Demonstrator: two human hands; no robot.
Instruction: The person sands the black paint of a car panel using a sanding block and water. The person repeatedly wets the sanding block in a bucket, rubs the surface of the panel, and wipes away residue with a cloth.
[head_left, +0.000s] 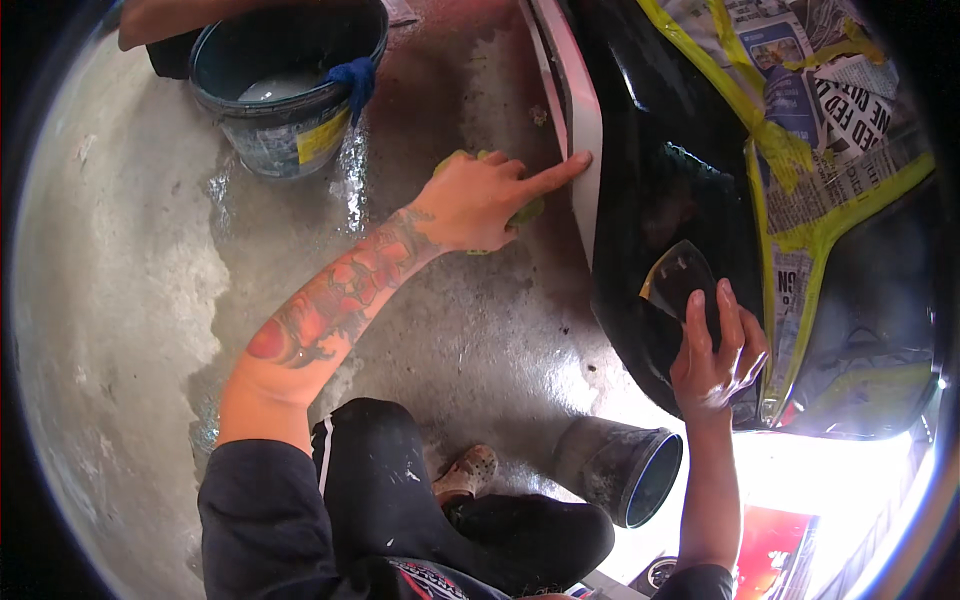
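Observation:
A glossy black car panel (680, 170) with a white strip (588, 130) along its left edge stands in front of me on the right. My left hand (478, 203) is closed around a green sponge or cloth (527, 213), mostly hidden by the palm. Its index finger stretches out and its tip touches the white strip. On the black surface, my right hand (720, 355) holds a dark sheet of sandpaper (682, 278) under its fingers. The sheet's far end curls up, showing a tan edge.
Newspaper (800, 205) held by yellow tape (815, 240) covers part of the panel. A dark bucket (290, 110) of liquid, a blue cloth (352, 85) over its rim, stands far left on the wet concrete floor. Another dark bucket (620, 470) is near my knee. Someone's arm (180, 18) shows top left.

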